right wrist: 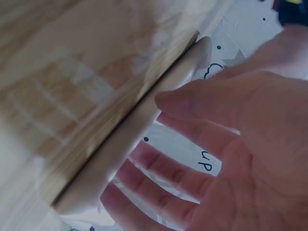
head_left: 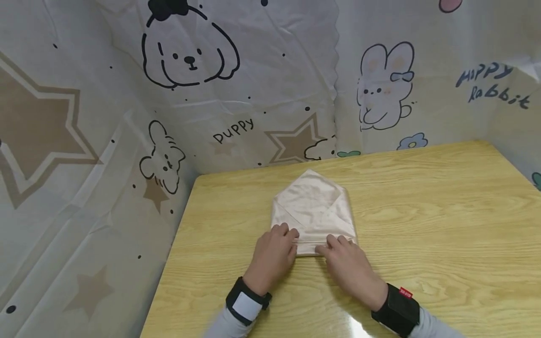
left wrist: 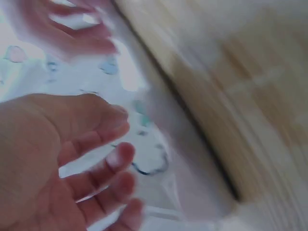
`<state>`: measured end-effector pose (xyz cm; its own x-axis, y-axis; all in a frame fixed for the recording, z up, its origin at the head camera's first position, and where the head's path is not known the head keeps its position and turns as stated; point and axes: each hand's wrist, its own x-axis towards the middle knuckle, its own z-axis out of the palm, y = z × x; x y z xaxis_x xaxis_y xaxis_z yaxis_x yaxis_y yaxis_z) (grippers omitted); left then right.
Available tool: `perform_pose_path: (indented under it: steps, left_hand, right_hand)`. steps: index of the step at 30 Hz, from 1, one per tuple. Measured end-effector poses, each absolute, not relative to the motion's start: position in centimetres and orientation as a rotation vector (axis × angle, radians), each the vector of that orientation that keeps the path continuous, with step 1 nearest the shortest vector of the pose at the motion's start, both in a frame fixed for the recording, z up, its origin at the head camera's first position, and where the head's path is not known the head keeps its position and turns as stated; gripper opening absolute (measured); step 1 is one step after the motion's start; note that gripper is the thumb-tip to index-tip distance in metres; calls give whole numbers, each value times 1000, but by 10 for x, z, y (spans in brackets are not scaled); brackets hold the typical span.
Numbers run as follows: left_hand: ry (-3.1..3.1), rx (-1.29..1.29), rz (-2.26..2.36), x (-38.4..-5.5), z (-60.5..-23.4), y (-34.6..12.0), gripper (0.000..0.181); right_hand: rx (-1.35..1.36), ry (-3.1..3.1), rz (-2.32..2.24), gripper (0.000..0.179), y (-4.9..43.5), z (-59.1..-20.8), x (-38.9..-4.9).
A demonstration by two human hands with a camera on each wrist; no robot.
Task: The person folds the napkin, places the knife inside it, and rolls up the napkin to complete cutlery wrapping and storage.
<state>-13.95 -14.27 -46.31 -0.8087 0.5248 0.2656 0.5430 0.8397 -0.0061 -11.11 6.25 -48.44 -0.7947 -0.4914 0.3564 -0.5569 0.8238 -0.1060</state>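
Note:
A pale pink satiny cloth [head_left: 313, 202] lies on the table, folded flat into an envelope shape with its point at the far end. A narrow fold runs along its near edge. At the left end of that edge is my left hand [head_left: 272, 256], its loosely bent fingertips over the cloth. My right hand [head_left: 351, 267] rests at the right end, fingers on top. In the right wrist view, the thumb [right wrist: 180, 101] touches the rounded cloth edge [right wrist: 130, 130] and the fingers are spread. The left wrist view is blurred; the fingers [left wrist: 118, 159] there are loosely bent beside the cloth [left wrist: 187, 168].
The light wood table [head_left: 439, 225] extends widely to the right of the cloth. A printed fabric backdrop [head_left: 262, 80] with cartoon animals and stars rises behind the table and along its left side. A black band [head_left: 249, 300] circles the left wrist.

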Motion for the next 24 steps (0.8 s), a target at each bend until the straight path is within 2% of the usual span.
perform_pose_path:
  steps: [4,9,16,24]
  left_hand:
    - [-2875,-847,-135,-119,-462,-132,26]
    - [-2974,-745,-162,-112,-469,-125,32]
    - [-2992,-579,-99,-117,-477,-118,25]
    - [-3012,-644,62,-126,-475,-117,13]
  right_hand:
    - [769,-2705,255,29,62,-487,-112]
    - [744,-2690,242,27,61,-490,-111]
    - [729,-2653,243,19,65,-492,-114]
    - [779,-2735,318,19,69,-486,-122]
